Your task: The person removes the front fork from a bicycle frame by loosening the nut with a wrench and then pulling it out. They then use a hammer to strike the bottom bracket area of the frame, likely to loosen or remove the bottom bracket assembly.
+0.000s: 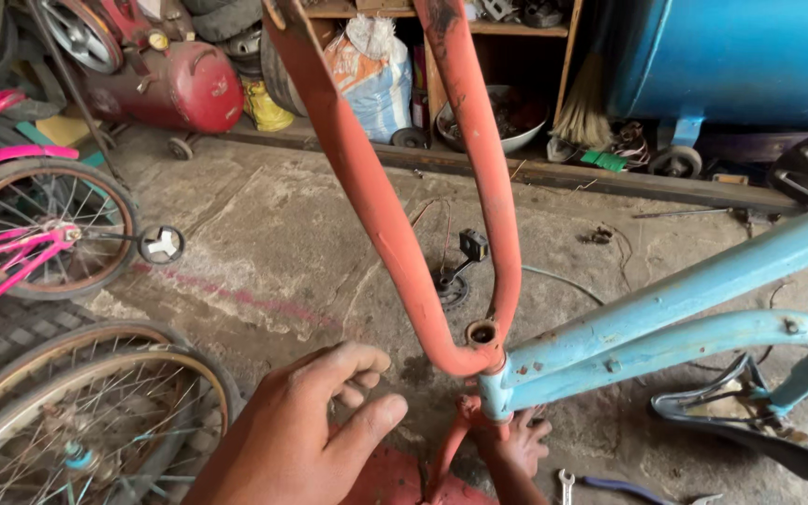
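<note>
A red bicycle fork (376,196) rises up the middle of the view, its crown (481,339) seated on the head tube of a light blue frame (685,299) that runs off to the right. My left hand (306,425) hovers just left of the crown with the fingers loosely curled, the thumb out and nothing in it. My right hand (519,451) reaches up under the head tube beside a red stem (451,444); its fingers touch the underside, and the frame hides its grip.
A pink bicycle (11,224) stands at the left, with loose spoked wheels (95,421) at the lower left. A crank with a pedal (460,266) lies on the concrete floor. A spanner (565,486) and a black saddle (750,435) are at the lower right. A red tank (180,84) and a blue drum (731,56) stand behind.
</note>
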